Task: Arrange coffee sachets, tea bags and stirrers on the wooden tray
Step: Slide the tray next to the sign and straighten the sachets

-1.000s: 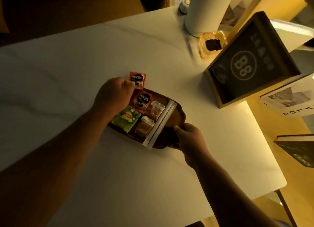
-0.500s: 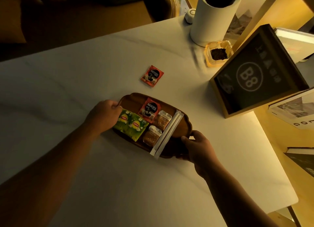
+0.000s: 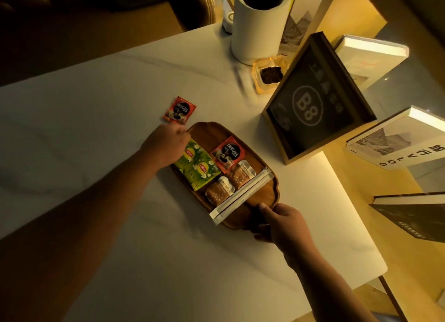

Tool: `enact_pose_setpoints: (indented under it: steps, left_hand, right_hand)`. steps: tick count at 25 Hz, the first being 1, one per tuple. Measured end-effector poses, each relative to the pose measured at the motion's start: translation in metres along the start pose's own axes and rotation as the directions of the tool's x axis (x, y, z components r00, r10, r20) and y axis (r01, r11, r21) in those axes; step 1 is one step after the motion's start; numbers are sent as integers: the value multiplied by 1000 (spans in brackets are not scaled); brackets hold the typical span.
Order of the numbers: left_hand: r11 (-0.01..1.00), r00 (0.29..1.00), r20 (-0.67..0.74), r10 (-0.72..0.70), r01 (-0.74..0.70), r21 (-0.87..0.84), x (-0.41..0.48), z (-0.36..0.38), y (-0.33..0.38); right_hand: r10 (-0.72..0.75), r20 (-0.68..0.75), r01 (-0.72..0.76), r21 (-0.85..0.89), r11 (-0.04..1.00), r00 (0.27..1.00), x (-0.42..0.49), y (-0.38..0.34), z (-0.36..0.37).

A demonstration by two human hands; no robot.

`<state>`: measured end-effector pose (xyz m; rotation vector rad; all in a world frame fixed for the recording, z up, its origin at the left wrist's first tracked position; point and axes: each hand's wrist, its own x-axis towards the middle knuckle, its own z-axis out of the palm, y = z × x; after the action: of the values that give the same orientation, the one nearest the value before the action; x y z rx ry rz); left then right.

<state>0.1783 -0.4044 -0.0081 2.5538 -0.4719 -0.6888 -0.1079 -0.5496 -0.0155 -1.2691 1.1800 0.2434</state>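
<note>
My left hand [image 3: 166,145] and right hand [image 3: 284,223] gripped opposite ends of the wooden tray [image 3: 212,133] on the surface [image 3: 96,92]. One coffee sachet [image 3: 179,110] lay outside, just beyond the tray: light, flat, slippery; best pinched by an edge.

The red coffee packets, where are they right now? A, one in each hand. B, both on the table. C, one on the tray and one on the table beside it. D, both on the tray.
C: one red packet lies on the tray, the other on the table.
</note>
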Motion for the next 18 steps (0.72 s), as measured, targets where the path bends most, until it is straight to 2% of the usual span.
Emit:
enact_pose_setpoints:
  steps: [7, 13, 14, 16, 18]
  left_hand:
    - [992, 991, 62, 115, -117, 38, 27, 19, 66]
    - [980, 983, 86, 161, -169, 100, 45, 23, 78]
    - [979, 984, 58, 171, -176, 104, 48, 21, 75]
    - [975, 977, -151, 150, -121, 188, 56, 13, 64]
    - [959, 935, -353, 32, 70, 273, 64, 0, 47]
  right_hand:
    - [81, 7, -80, -95, 992, 997, 12, -4, -23]
    - [131, 50, -126, -102, 987, 990, 18, -6, -24]
    - [135, 55, -128, -108, 986, 989, 19, -7, -25]
    - [133, 62, -124, -132, 983, 989, 20, -6, -28]
    - [125, 58, -115, -151, 982, 990, 22, -5, -28]
